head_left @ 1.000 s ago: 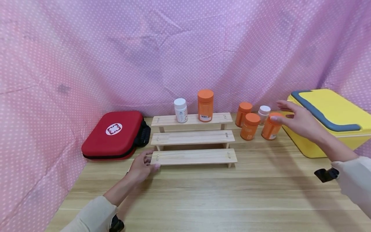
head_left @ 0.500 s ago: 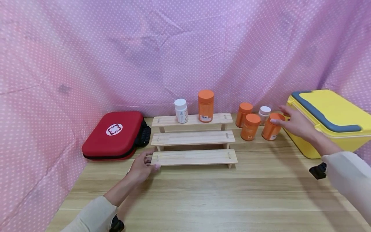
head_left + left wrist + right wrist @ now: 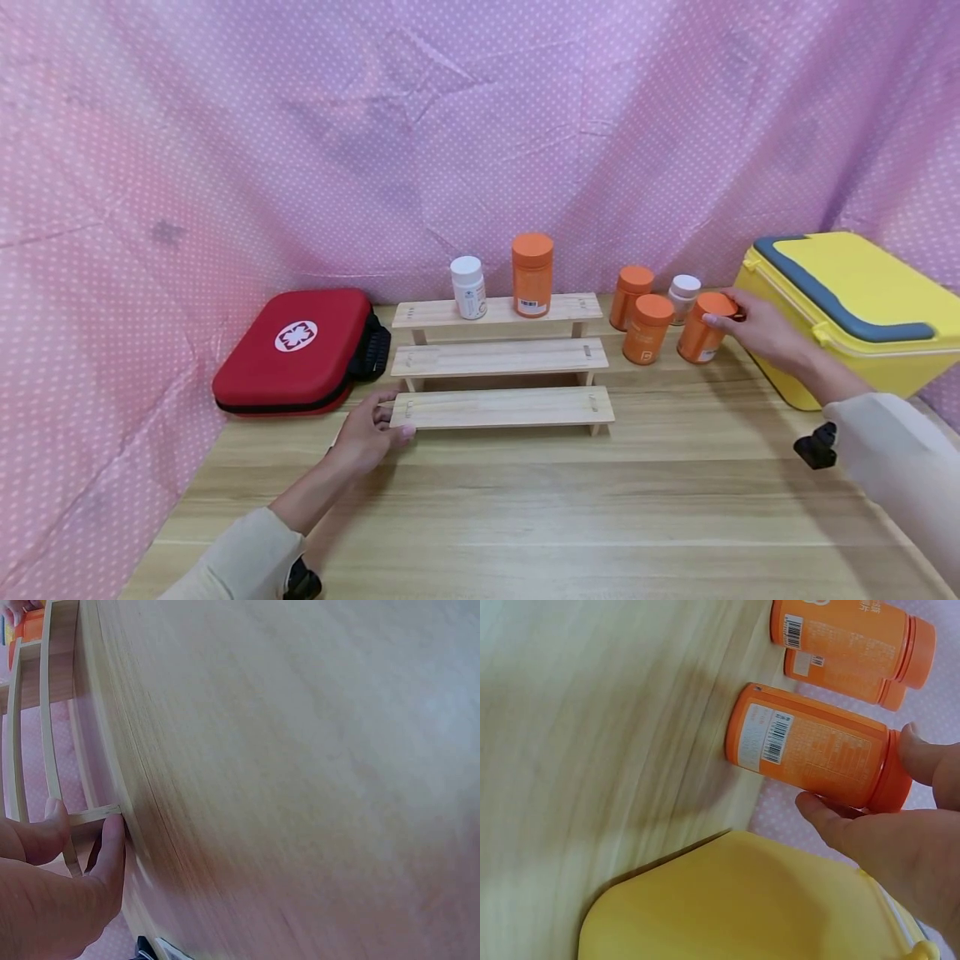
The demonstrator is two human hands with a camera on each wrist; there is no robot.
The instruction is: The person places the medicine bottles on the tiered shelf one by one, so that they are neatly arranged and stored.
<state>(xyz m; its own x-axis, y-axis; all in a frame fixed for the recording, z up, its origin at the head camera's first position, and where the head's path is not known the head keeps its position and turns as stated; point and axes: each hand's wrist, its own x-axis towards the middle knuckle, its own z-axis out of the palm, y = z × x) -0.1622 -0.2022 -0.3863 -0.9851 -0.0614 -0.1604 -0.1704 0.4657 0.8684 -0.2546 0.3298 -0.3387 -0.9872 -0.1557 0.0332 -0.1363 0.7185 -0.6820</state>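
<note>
Wooden rack (image 3: pixel 498 358) and gripped orange bottle (image 3: pixel 697 335), at the centre and the right of the frame respectively. Across the upper frame, as backdrop: pink polka-dotted curtain (image 3: pixel 480 125). Across the lower frame: wood-grain table (image 3: pixel 480 508). Far right: yellow box (image 3: pixel 885 275) with grey handle, resting on the table. Centre: rack of three stepped tiers, highest at the rear. Left of centre: red case (image 3: pixel 288 362) with round white emblem, lying flat beside the rack. Lower left and right edge: pale sleeves (image 3: pixel 900 467). At the left end of the lowest tier: left hand (image 3: pixel 363 433), thumb at the front edge and fingers behind, pinching the wood. Just left of the yellow box: right hand (image 3: pixel 768 333), thumb and fingers narrowed round the cap of the gripped bottle, upright on the table. On the top tier: tall orange bottle (image 3: pixel 532 279), right of a white bottle (image 3: pixel 468 287). Near the gripped bottle, to its left: front orange bottle (image 3: pixel 647 333) and rear orange bottle (image 3: pixel 630 300); behind, partly hidden, small white-capped bottle (image 3: pixel 684 296). Smallest, at the cuffs: black wrist devices (image 3: pixel 816 447).
</note>
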